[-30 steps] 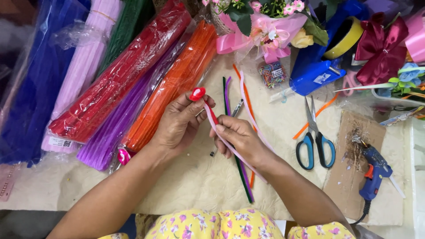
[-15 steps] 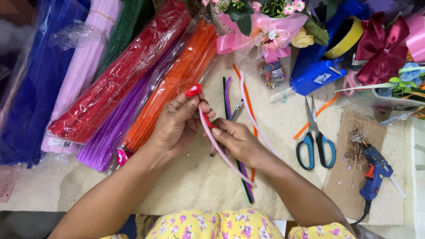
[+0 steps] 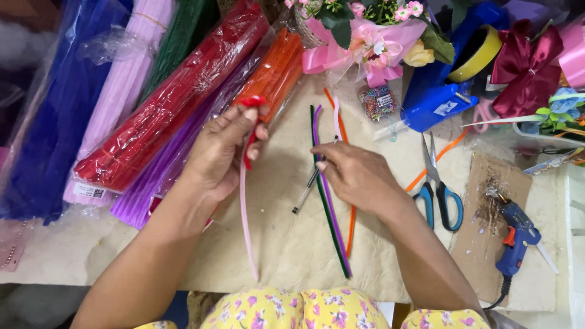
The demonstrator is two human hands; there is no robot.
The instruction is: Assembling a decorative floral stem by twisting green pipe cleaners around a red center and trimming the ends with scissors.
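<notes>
My left hand pinches a small red pipe-cleaner piece with a long pink pipe cleaner hanging down from it toward my lap. My right hand rests palm-down, fingers apart, on loose pipe cleaners lying on the cream cloth: a green one, a purple one and an orange one. A thin pen pokes out from under its fingers; whether it grips anything I cannot tell.
Bagged pipe-cleaner bundles lie at left: blue, lilac, red, purple, orange. Blue-handled scissors, a blue glue gun on cardboard, a flower bouquet, tape roll and dark red bow sit right.
My right hand let go of the pink pipe cleaner and moved right and down onto the loose pipe cleaners. The pink strand now hangs straight from my left hand.
</notes>
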